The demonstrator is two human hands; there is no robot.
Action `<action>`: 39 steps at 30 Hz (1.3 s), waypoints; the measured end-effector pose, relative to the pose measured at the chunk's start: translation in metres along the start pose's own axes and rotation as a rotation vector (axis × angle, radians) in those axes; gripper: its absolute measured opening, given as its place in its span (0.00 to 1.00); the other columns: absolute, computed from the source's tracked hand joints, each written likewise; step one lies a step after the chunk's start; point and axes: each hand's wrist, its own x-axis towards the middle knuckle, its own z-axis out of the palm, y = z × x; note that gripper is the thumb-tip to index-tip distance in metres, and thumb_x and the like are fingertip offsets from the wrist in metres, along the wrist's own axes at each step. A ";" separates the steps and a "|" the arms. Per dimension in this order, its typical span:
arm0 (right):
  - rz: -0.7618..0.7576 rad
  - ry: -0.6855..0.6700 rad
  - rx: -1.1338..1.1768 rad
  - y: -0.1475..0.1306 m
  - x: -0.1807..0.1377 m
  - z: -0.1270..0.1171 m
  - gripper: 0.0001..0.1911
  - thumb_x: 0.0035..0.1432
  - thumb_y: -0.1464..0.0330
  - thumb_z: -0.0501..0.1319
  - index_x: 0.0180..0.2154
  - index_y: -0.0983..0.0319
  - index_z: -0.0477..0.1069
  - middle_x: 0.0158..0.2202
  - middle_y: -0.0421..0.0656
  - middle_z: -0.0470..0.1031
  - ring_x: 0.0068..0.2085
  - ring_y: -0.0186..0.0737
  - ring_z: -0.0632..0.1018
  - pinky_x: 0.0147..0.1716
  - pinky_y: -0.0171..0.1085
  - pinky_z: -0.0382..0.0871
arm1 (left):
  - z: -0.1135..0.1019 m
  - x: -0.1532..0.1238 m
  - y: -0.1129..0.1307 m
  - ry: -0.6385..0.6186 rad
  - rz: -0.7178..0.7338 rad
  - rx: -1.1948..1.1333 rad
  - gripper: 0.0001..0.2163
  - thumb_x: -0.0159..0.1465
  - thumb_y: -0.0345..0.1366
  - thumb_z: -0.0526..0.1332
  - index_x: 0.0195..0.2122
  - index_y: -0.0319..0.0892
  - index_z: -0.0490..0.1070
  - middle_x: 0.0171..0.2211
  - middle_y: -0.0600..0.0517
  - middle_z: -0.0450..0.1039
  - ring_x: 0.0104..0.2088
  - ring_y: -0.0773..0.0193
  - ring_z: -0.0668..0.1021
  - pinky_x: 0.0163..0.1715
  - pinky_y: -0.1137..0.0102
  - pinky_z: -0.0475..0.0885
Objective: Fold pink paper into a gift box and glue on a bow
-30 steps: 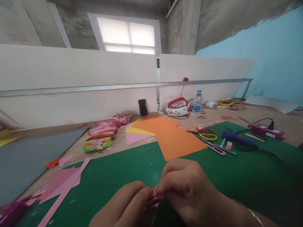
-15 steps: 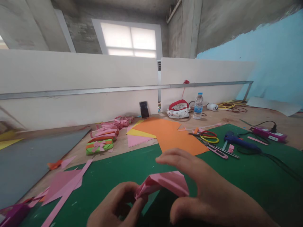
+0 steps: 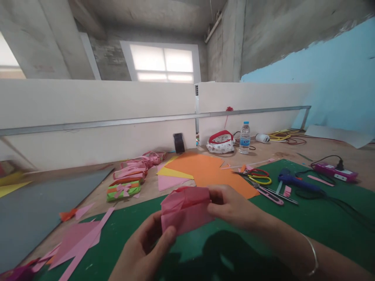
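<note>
Right hand (image 3: 230,205) moved in; grip: pinching pink paper (image 3: 187,218), like left hand (image 3: 148,246); bottle label (image 3: 245,142) seemingly lettered, unreadable

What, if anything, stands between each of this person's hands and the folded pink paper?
Nothing visible does: the left hand holds the folded pink paper directly at its left end, and the right hand holds it at its right end. The orange sheet lies beyond them, not in between.

window (image 3: 164,62) glaring | dark shadow (image 3: 225,249) on green mat (image 3: 123,222) | edges stretched
</note>
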 end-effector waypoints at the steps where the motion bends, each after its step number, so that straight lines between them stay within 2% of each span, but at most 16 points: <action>1: -0.015 -0.017 -0.007 -0.002 0.003 -0.001 0.15 0.45 0.80 0.52 0.33 0.64 0.73 0.27 0.36 0.70 0.32 0.33 0.71 0.32 0.31 0.64 | -0.002 0.003 0.004 -0.007 -0.011 -0.002 0.22 0.52 0.52 0.63 0.43 0.45 0.72 0.41 0.50 0.77 0.40 0.56 0.77 0.38 0.69 0.72; 5: -0.026 -0.080 -0.074 -0.002 0.015 -0.008 0.08 0.47 0.78 0.55 0.29 0.64 0.70 0.27 0.36 0.67 0.31 0.32 0.69 0.29 0.30 0.62 | -0.013 0.020 0.017 -0.131 -0.135 -0.075 0.21 0.50 0.48 0.66 0.43 0.44 0.74 0.39 0.51 0.79 0.42 0.54 0.78 0.43 0.66 0.71; 7: -0.022 -0.107 -0.098 0.000 0.022 -0.011 0.06 0.47 0.77 0.56 0.29 0.65 0.69 0.27 0.37 0.67 0.30 0.31 0.68 0.28 0.29 0.61 | -0.015 0.031 0.020 -0.181 -0.205 -0.160 0.21 0.48 0.43 0.69 0.43 0.43 0.74 0.35 0.50 0.80 0.40 0.56 0.79 0.40 0.67 0.72; 11: -0.037 -0.116 -0.076 0.007 0.033 -0.015 0.09 0.47 0.77 0.57 0.33 0.65 0.70 0.28 0.37 0.67 0.30 0.31 0.68 0.29 0.30 0.62 | -0.012 0.054 0.019 -0.166 -0.276 -0.208 0.20 0.47 0.41 0.69 0.41 0.41 0.75 0.32 0.49 0.80 0.32 0.60 0.79 0.31 0.71 0.72; 16: -0.005 -0.087 -0.049 0.017 0.035 -0.019 0.08 0.50 0.73 0.59 0.35 0.65 0.71 0.30 0.39 0.68 0.31 0.32 0.69 0.32 0.32 0.64 | -0.003 0.069 0.007 -0.197 -0.260 -0.248 0.21 0.44 0.38 0.70 0.40 0.38 0.75 0.25 0.50 0.78 0.26 0.62 0.78 0.30 0.70 0.71; 19: 0.000 -0.029 -0.065 0.023 0.034 -0.019 0.04 0.53 0.72 0.58 0.32 0.66 0.71 0.28 0.38 0.67 0.30 0.31 0.67 0.30 0.31 0.62 | -0.001 0.071 -0.003 -0.193 -0.252 -0.243 0.20 0.45 0.37 0.70 0.40 0.40 0.74 0.23 0.53 0.76 0.25 0.65 0.76 0.27 0.72 0.70; 23: 0.003 0.045 -0.091 0.031 0.036 -0.014 0.03 0.52 0.74 0.58 0.28 0.66 0.71 0.24 0.36 0.64 0.27 0.29 0.63 0.25 0.30 0.56 | -0.004 0.072 -0.014 -0.165 -0.220 -0.169 0.16 0.43 0.37 0.69 0.34 0.40 0.75 0.19 0.56 0.72 0.21 0.67 0.73 0.21 0.75 0.64; 26: 0.017 0.073 -0.095 0.037 0.037 -0.011 0.02 0.50 0.73 0.60 0.28 0.66 0.72 0.23 0.36 0.65 0.26 0.29 0.64 0.25 0.30 0.56 | -0.005 0.073 -0.017 -0.123 -0.186 -0.092 0.12 0.45 0.36 0.67 0.30 0.38 0.75 0.18 0.56 0.72 0.19 0.70 0.70 0.19 0.78 0.59; 30: 0.029 0.121 -0.063 0.040 0.038 -0.010 0.06 0.49 0.72 0.61 0.31 0.65 0.76 0.26 0.39 0.71 0.29 0.32 0.69 0.27 0.31 0.61 | -0.006 0.072 -0.014 -0.063 -0.150 -0.026 0.14 0.47 0.31 0.63 0.36 0.37 0.76 0.19 0.55 0.74 0.17 0.73 0.67 0.18 0.79 0.57; 33: 0.044 0.165 -0.006 0.041 0.038 -0.012 0.11 0.47 0.71 0.62 0.36 0.63 0.78 0.31 0.41 0.75 0.32 0.35 0.72 0.30 0.33 0.65 | -0.003 0.068 -0.010 -0.058 -0.111 -0.060 0.21 0.48 0.30 0.63 0.46 0.39 0.72 0.17 0.59 0.69 0.15 0.75 0.65 0.16 0.80 0.55; 34: 0.053 0.180 0.015 0.042 0.038 -0.012 0.13 0.47 0.71 0.62 0.37 0.62 0.78 0.32 0.42 0.76 0.32 0.35 0.73 0.31 0.34 0.66 | -0.002 0.067 -0.008 -0.065 -0.095 -0.091 0.25 0.48 0.32 0.64 0.50 0.40 0.69 0.19 0.59 0.70 0.17 0.74 0.68 0.16 0.80 0.58; 36: 0.074 0.207 0.051 0.042 0.039 -0.013 0.16 0.46 0.70 0.62 0.40 0.61 0.78 0.34 0.43 0.78 0.31 0.35 0.74 0.31 0.35 0.68 | 0.002 0.063 -0.005 -0.089 -0.058 -0.163 0.33 0.47 0.35 0.67 0.56 0.42 0.61 0.31 0.54 0.75 0.27 0.68 0.76 0.23 0.77 0.68; 38: 0.088 0.217 0.072 0.044 0.040 -0.014 0.18 0.46 0.69 0.62 0.42 0.61 0.77 0.35 0.43 0.78 0.30 0.33 0.74 0.31 0.35 0.69 | 0.004 0.060 -0.003 -0.119 -0.016 -0.218 0.41 0.43 0.35 0.70 0.59 0.46 0.56 0.47 0.48 0.73 0.39 0.61 0.78 0.33 0.71 0.74; 39: 0.094 0.214 0.074 0.045 0.040 -0.014 0.19 0.46 0.69 0.61 0.43 0.61 0.77 0.35 0.43 0.78 0.28 0.32 0.73 0.30 0.35 0.69 | 0.005 0.058 -0.002 -0.129 0.008 -0.224 0.42 0.42 0.34 0.71 0.59 0.47 0.56 0.51 0.48 0.70 0.41 0.60 0.77 0.35 0.70 0.74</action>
